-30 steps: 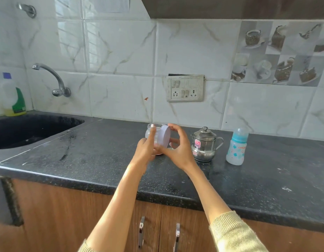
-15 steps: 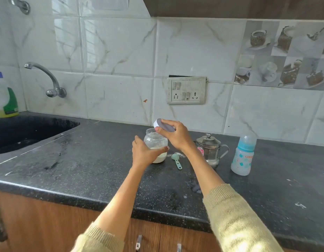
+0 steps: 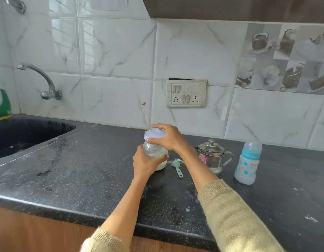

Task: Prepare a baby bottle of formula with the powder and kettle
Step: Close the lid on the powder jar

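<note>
left hand (image 3: 143, 163) grips jar (image 3: 155, 153) on bench (image 3: 85, 171); right hand (image 3: 168, 137) holds lid (image 3: 154, 134) atop jar | scoop (image 3: 177, 167) beside

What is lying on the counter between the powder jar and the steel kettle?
In the head view, a green scoop lies between the powder jar and the steel kettle, on the counter, with some spilled white powder by its bowl.

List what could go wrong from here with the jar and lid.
The right hand holds the lid over the jar; if it seats crooked, powder may spill later. The left hand grips only the jar's side, so twisting could slide it into the scoop nearby.
</note>
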The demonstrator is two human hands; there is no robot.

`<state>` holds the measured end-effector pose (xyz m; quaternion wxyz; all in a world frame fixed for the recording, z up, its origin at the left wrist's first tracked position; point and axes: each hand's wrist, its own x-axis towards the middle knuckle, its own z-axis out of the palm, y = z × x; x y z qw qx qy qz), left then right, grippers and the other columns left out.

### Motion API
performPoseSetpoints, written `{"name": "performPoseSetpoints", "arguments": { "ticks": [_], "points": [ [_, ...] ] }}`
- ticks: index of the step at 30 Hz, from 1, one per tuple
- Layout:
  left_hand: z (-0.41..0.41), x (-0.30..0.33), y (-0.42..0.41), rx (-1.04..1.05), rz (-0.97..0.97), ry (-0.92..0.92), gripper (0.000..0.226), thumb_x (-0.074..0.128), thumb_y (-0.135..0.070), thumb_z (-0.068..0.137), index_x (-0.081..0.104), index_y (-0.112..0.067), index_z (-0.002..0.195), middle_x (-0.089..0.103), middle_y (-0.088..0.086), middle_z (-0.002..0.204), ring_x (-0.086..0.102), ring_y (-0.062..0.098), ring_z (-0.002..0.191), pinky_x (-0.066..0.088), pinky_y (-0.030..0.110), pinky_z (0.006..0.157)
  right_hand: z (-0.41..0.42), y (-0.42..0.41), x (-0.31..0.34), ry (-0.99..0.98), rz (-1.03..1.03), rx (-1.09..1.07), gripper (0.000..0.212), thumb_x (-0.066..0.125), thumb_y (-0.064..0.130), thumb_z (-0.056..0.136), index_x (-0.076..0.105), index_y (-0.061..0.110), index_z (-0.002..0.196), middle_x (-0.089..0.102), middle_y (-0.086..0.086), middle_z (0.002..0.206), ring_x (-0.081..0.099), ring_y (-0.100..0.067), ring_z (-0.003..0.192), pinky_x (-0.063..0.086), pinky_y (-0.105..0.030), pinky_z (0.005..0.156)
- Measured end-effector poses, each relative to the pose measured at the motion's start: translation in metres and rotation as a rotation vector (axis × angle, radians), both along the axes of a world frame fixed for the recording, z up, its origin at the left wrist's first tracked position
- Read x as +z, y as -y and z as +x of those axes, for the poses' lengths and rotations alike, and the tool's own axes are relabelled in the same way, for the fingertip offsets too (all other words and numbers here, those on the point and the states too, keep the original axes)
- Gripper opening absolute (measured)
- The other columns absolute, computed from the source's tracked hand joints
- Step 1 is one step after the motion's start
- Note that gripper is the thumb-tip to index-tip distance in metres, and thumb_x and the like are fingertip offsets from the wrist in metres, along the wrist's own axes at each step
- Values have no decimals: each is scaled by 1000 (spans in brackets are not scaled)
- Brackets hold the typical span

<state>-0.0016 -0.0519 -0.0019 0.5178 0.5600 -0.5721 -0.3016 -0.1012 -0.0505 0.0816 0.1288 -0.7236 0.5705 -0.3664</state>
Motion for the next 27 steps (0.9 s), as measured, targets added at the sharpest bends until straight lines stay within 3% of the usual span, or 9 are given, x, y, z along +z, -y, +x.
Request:
{"name": "performPoseSetpoints", "arguments": {
  "ticks": [9, 13, 17, 24, 27],
  "points": [
    [2, -1, -2, -9, -21, 33, 77, 82, -42, 65, 45, -13, 126, 57, 5, 121, 54, 25, 112, 43, 31, 83, 2, 5, 5, -110, 63, -27, 72, 76, 32, 71, 47, 30, 137, 50, 1, 139, 48, -17, 125, 38, -26, 93],
    [4, -1, -1, -15, -11, 59, 81, 81, -45, 66, 42, -14, 130, 55, 7, 126, 52, 27, 116, 45, 37, 90, 4, 8, 15, -166, 143, -23, 59, 74, 29, 72, 56, 25, 128, 51, -1, 137, 51, -20, 121, 40, -26, 85],
    [6, 0, -1, -33, 0, 58, 83, 81, -45, 65, 41, -15, 132, 55, 7, 128, 52, 27, 117, 44, 35, 87, 7, 14, 32, -281, 263, 27, 49, 72, 25, 71, 62, 29, 118, 51, 1, 134, 52, -18, 114, 42, -30, 85],
    [4, -1, 0, -34, 8, 42, 86, 80, -44, 66, 39, -16, 136, 52, 7, 132, 50, 28, 121, 45, 39, 94, 8, 22, 40, -427, 298, -48, 62, 76, 41, 61, 57, 35, 119, 55, 4, 128, 56, -19, 108, 49, -37, 92],
    [3, -1, 0, -41, 3, 36, 83, 79, -41, 67, 40, -16, 135, 53, 6, 130, 50, 26, 119, 45, 37, 92, 14, 21, 43, -544, 264, -128, 61, 74, 46, 65, 61, 23, 120, 60, -2, 120, 58, -19, 91, 49, -28, 72]
  ]
}}
